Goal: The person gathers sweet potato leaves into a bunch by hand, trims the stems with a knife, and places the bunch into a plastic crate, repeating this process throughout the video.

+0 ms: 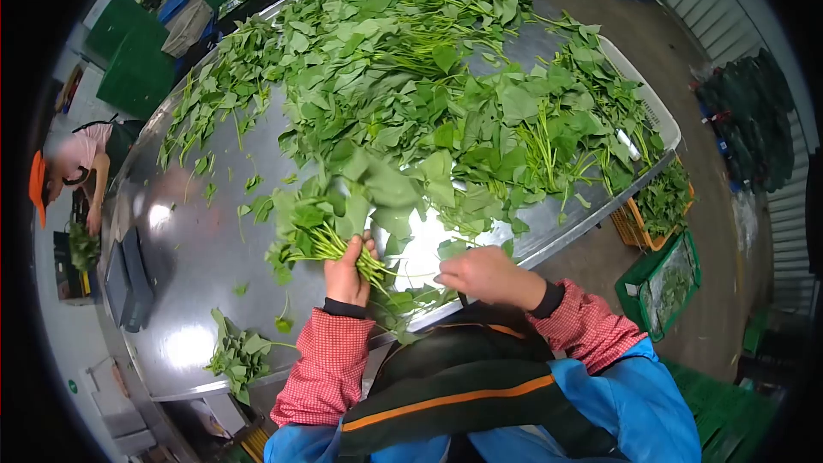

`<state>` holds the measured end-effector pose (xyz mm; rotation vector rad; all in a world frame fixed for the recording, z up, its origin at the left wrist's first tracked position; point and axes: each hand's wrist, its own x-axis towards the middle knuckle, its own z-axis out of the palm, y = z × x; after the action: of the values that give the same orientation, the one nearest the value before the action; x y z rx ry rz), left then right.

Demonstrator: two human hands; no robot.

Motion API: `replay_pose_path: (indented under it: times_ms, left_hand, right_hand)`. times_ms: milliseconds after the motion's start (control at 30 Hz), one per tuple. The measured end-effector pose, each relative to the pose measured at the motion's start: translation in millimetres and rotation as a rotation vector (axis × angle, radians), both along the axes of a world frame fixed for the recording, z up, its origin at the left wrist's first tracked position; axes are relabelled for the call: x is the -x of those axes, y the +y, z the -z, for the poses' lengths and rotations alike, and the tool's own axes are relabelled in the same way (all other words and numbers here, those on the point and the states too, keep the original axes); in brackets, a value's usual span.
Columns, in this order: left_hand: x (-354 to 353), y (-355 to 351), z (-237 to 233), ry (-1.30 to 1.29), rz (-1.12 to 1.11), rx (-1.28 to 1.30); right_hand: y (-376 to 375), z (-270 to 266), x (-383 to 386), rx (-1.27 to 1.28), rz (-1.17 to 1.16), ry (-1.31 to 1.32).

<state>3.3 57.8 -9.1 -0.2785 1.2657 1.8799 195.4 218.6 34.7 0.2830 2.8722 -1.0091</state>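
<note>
Just inside the surface's [184, 231] near edge, the left hand [346, 271] grips a leafy bunch [324, 243], stem ends slanting toward the right hand [489, 276] (curled, though I cannot tell whether around anything).

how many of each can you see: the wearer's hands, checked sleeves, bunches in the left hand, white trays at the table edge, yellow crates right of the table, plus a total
Left hand and right hand: 2
Checked sleeves: 2
Held bunch: 1
White tray: 1
Yellow crate: 1
Total: 7
</note>
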Motion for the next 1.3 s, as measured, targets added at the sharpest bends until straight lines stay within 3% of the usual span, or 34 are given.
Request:
replay_pose_path:
  times_ms: [33, 133, 233, 367, 467, 500, 600, 633, 700, 767, 900, 1000, 1033, 1133, 1167, 1300]
  left_hand:
    - [-2.3, -2.5, 5.7, -0.006, 0.010, -0.006]
    - [-17.8, -0.7, 5.1, -0.045, 0.014, -0.017]
    - [-28.9, 20.3, -11.2, -0.120, -0.021, -0.071]
    - [-18.9, 24.6, -13.9, -0.083, -0.002, -0.124]
    - [-3.3, 7.1, 2.6, -0.122, -0.055, -0.151]
    - [-0.9, 2.8, 0.7, -0.092, -0.076, -0.170]
    - [-2.7, -4.6, -7.8, -0.037, -0.103, -0.135]
    - [-3.1, -8.0, -7.7, -0.062, -0.072, -0.116]
    - [-5.9, -17.1, -1.4, -0.084, 0.003, -0.065]
    - [-6.3, -28.8, 19.0, -0.265, 0.050, -0.059]
    - [-7.5, -28.0, 11.0, -0.393, 0.224, -0.048]
    - [-5.9, -24.9, -18.0, -0.327, 0.220, -0.060]
    - [-2.2, -29.1, -19.4, -0.258, 0.182, -0.117]
    - [-2.9, -22.4, -44.6, -0.047, 0.060, -0.108]
    - [-4.3, -20.4, -50.0, 0.007, 0.052, -0.113]
    - [-11.9, -14.8, -58.7, 0.077, 0.022, -0.095]
  right_hand:
    - [8.2, -6.1, -1.4, 0.017, 0.004, -0.116]
    - [12.6, -6.5, 1.3, 0.046, 0.174, 0.054]
    - [-11.8, -10.5, 20.5, 0.186, 0.180, -0.051]
    - [-18.3, 15.6, 27.5, 0.303, 0.171, 0.087]
    - [6.2, 9.9, 11.4, 0.604, 0.544, 0.293]
    - [15.2, -2.2, 10.0, 0.383, 0.589, 0.230]
    - [0.8, 16.9, 7.3, -0.030, -0.039, -0.099]
    - [-3.4, 11.1, 4.4, -0.075, -0.126, -0.139]
    - [1.3, 27.1, 10.8, -0.116, 0.152, 0.005]
    - [13.6, 28.5, 16.3, -0.125, 0.415, 0.130]
    - [40.3, 49.6, 21.3, -0.385, 0.308, 0.089]
    - [47.7, 25.8, 22.8, 0.053, 0.508, 0.095]
    - [59.3, 30.1, 23.4, 0.559, 0.510, 0.302]
    - [66.2, 14.3, 21.2, 0.748, 0.618, 0.162]
    - [64.2, 40.9, 17.8, 0.374, 0.564, 0.244]
    - [41.4, 21.2, 24.0, 0.706, 0.655, 0.293]
